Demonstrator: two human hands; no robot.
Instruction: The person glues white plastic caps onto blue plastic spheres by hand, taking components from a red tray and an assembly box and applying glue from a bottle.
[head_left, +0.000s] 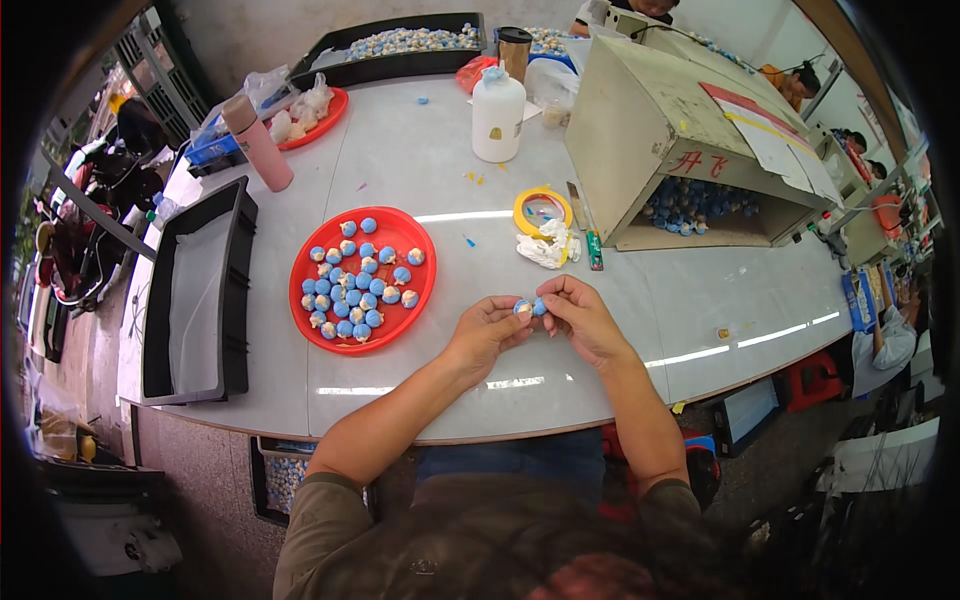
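Above the near part of the table, my left hand (484, 332) pinches a small blue and cream ball (523, 309) between thumb and fingers. Close against it, a small blue piece (540, 307) is gripped in the fingertips of my right hand (588, 322). The two pieces appear to touch; whether they are joined, I cannot tell. To the left of my hands lies a round red tray (428, 240) bearing many similar blue and cream balls (352, 290).
An empty-looking black tray (200, 310) lies far left, near a pink bottle (258, 145). Beyond my hands are yellow tape (520, 222), crumpled white tissue (542, 250) and a white bottle (498, 115). A beige box (625, 140) holding blue pieces stands right. Other people sit farther off.
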